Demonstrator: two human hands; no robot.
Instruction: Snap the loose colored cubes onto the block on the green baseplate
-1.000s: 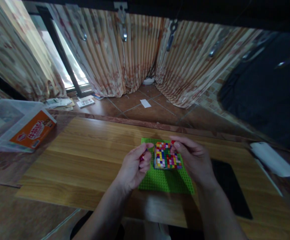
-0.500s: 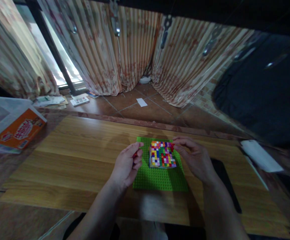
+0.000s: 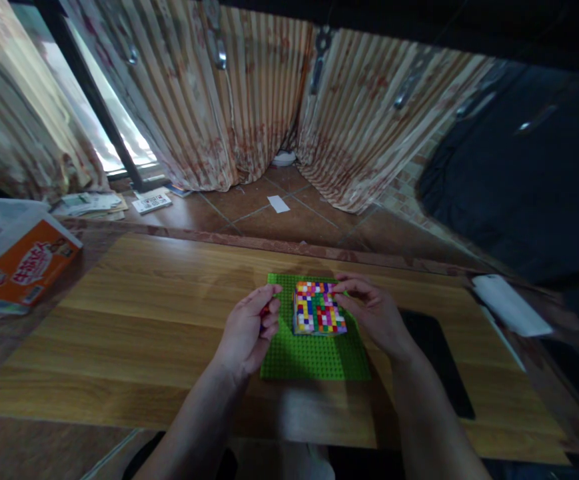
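Note:
A block of small multicoloured bricks [image 3: 318, 309] stands on a green studded baseplate [image 3: 314, 353] on the wooden table [image 3: 144, 313]. My left hand [image 3: 246, 330] is curled just left of the block, its fingers closed on a small red piece that barely shows. My right hand [image 3: 374, 317] rests at the block's right side, thumb and forefinger pinched at its top right corner.
A clear plastic box with an orange carton [image 3: 16, 263] sits at the table's far left. A dark mat [image 3: 436, 360] lies right of the baseplate, a white folded sheet [image 3: 509, 305] beyond it. Striped curtains [image 3: 249, 113], tiled floor and scattered papers [image 3: 119, 202] lie behind.
The view has shifted, so everything slid left in frame. My right hand's fingers lowered onto the block's top right corner. The left hand stays curled beside the block.

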